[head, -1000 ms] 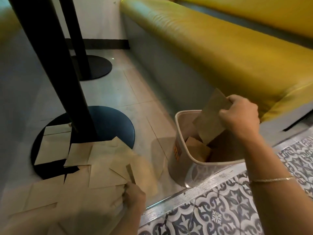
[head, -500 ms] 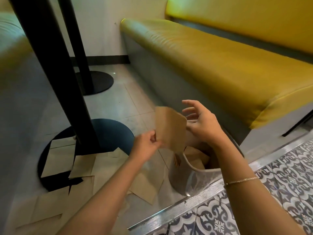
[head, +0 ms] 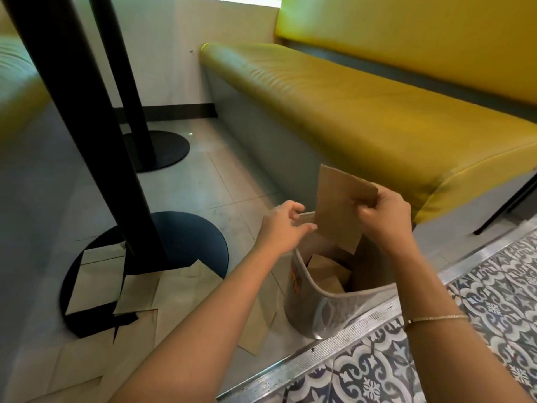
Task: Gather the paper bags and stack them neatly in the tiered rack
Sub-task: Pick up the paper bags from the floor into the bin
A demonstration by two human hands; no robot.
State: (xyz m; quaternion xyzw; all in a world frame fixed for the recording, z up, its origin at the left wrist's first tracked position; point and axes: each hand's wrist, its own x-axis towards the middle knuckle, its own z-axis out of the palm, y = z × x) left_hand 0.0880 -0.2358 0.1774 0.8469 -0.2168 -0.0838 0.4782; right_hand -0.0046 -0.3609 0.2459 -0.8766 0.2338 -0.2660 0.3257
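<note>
You are pinching a paper bag (head: 341, 205) at its upper right edge in your right hand (head: 383, 216), its long axis upright, directly above the bin (head: 316, 312) already holding bags. Your left hand (head: 283, 226), fingers loosely spread, is hovering just left of it, holding nothing.

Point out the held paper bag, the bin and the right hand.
Held paper bag (head: 338, 207): head view, middle of its flat face.
Bin (head: 325, 312): head view, near outer wall.
Right hand (head: 383, 213): head view, back of hand.
</note>
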